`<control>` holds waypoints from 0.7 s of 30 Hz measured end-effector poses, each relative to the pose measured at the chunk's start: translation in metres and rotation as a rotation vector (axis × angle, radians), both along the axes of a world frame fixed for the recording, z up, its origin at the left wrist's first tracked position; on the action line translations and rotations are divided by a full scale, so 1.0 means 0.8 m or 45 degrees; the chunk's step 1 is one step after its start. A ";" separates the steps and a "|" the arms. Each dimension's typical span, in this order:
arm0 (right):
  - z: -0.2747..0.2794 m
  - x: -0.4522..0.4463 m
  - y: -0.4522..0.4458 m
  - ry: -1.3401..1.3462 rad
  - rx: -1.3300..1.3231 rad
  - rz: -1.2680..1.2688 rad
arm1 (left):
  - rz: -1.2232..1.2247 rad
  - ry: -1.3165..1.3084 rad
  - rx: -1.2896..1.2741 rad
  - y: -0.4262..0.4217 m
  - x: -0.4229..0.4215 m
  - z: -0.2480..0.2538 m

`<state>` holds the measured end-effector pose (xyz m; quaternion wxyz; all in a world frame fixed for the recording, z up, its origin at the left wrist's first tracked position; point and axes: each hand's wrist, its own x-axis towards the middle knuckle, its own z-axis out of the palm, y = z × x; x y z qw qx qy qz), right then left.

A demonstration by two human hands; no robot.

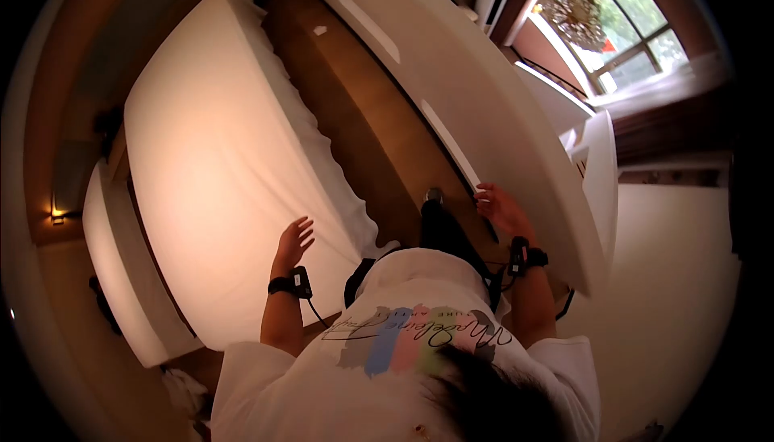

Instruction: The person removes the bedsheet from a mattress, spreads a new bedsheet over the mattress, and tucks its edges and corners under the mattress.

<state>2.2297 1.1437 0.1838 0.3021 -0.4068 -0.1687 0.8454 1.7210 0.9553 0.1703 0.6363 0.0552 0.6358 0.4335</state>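
Note:
My left hand (pixel 296 240) is raised over the near side of a bed with a white sheet (pixel 210 128). Its fingers are apart and hold nothing; whether they touch the sheet I cannot tell. On the other side of my body, my right hand (pixel 501 207) hangs beside a pale wall or partition (pixel 500 112). Its fingers are spread with nothing in them. The sheet looks mostly smooth, with faint creases near the left hand and a wavy edge hanging along the aisle side. Each wrist wears a black strap with a small device.
A brown floor strip (pixel 355 95) runs between bed and partition, with a small white scrap (pixel 320 30) on it. Another white-covered bed (pixel 133 273) stands at far left. White cloth (pixel 185 391) lies bunched at lower left. A window (pixel 633 31) is at upper right.

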 end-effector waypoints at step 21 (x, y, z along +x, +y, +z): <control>-0.055 -0.479 0.322 -0.554 0.301 1.193 | 0.909 -0.013 -0.396 0.052 -0.074 -0.088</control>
